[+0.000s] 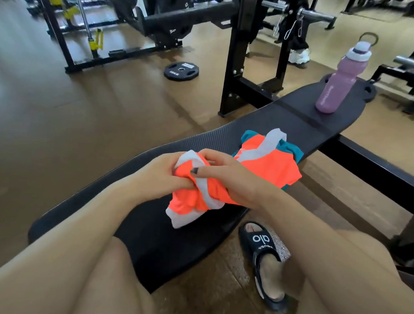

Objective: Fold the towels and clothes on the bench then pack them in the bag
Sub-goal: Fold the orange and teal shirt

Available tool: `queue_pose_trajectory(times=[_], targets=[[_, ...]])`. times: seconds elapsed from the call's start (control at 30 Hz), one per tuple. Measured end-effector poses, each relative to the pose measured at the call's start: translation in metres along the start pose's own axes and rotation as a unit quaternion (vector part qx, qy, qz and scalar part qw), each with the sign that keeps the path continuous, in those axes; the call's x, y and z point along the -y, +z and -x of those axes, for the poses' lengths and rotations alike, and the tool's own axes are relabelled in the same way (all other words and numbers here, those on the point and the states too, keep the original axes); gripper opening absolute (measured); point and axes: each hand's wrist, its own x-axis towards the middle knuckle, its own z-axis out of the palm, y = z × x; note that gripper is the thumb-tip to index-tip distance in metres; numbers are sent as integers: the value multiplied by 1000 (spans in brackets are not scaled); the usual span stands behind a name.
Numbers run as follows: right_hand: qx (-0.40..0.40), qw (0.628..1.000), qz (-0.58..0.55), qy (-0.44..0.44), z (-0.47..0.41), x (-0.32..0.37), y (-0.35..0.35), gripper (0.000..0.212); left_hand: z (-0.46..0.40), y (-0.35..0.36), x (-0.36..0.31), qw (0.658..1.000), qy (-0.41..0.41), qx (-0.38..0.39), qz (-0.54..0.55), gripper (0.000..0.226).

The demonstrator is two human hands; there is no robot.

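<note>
- On the black bench (286,120) you straddle, an orange garment (272,166) with grey trim lies flat over a teal cloth (294,150).
- Nearer you, a second orange top (192,199) is bunched up, lifted just above the padding.
- Your left hand (157,176) grips its near side.
- Your right hand (233,174) clutches the far side, thumb pressed on the fabric.
- A purple bottle (335,84) stands upright at the bench's far end.

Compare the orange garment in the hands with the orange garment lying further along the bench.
The near orange garment is bunched, gripped by both hands, left hand and right hand. The far orange garment lies flatter, untouched, on teal cloth. Both have grey trim and sit on the bench.
</note>
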Motion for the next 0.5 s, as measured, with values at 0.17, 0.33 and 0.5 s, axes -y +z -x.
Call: queue_pose_trajectory(times=[0.17,0.33,0.5], targets=[[-44,943,329,21,10,-6,-25,38,2,-11,5,991,-41,-124,24,15],[-236,707,663,72,-1,-27,-50,12,1,-45,54,936,-183,-294,54,27],[-170,882,438,18,-5,-19,-46,25,8,-45,72,922,-236,-171,-256,92]])
